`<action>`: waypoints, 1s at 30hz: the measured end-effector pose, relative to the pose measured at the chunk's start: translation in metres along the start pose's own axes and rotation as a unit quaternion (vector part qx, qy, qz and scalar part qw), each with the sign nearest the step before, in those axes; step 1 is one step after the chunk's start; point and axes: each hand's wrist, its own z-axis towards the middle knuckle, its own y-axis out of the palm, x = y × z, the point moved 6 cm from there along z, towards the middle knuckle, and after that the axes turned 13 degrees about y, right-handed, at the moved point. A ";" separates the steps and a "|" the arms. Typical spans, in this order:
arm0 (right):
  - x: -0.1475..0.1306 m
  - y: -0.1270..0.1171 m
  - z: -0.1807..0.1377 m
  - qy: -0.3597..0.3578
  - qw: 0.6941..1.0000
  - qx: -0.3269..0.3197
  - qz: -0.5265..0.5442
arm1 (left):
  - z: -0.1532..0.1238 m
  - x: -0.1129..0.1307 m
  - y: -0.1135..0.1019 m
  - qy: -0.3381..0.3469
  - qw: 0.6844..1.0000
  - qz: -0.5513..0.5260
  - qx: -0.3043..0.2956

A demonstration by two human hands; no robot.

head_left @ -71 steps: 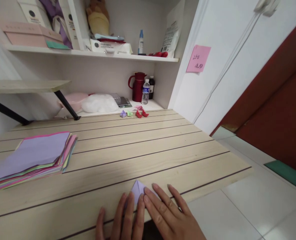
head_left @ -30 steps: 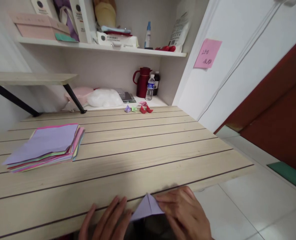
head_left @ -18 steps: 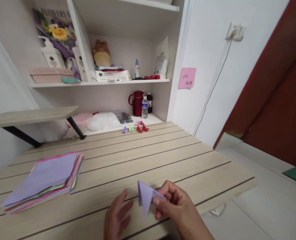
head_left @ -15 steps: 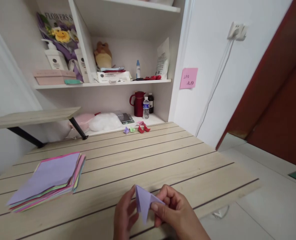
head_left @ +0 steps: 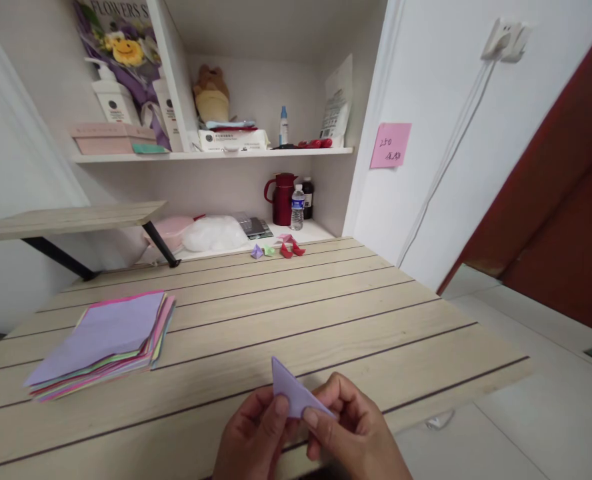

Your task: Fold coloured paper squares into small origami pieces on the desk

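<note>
A folded sheet of lilac paper (head_left: 292, 392) is held up between my two hands, just above the near edge of the table. It has a triangular outline, one sharp corner pointing up and another to the right. My left hand (head_left: 256, 430) pinches its lower left side, thumb in front. At the right corner, my right hand (head_left: 349, 420) grips it between thumb and curled fingers. The fingers behind the paper are partly hidden.
A stack of coloured paper (head_left: 103, 337) lies on the slatted table (head_left: 256, 320) at left. Small folded paper pieces, including a red one (head_left: 292, 249), sit at the far edge. A raised wooden shelf (head_left: 71, 217) stands back left. A water bottle (head_left: 297, 208) stands behind.
My left thumb has come onto the front of the paper, and my left hand now pinches it. The flap that hung down is folded out of sight. The view has shifted slightly.
</note>
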 end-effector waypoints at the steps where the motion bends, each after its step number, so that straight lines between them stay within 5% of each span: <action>1: 0.000 0.001 0.000 -0.007 1.000 0.001 -0.011 | 0.001 -0.001 0.001 -0.004 1.000 -0.006 -0.008; 8: -0.037 -0.010 -0.012 -0.212 0.969 -0.009 -0.125 | 0.020 -0.001 0.004 -0.030 0.994 -0.050 -0.093; 11: -0.049 -0.014 -0.004 -0.124 0.990 -0.027 -0.067 | 0.026 -0.002 0.003 -0.027 0.987 -0.063 -0.143; 14: -0.054 0.003 0.001 -0.029 0.992 -0.124 -0.025 | 0.024 -0.002 0.009 -0.017 0.977 -0.071 -0.200; 19: -0.053 0.027 0.006 0.026 0.977 -0.200 -0.066 | 0.009 0.008 0.030 -0.018 0.948 -0.033 -0.316; 30: -0.050 0.022 0.008 0.029 0.979 -0.189 -0.076 | 0.014 0.002 0.023 -0.018 0.951 -0.008 -0.309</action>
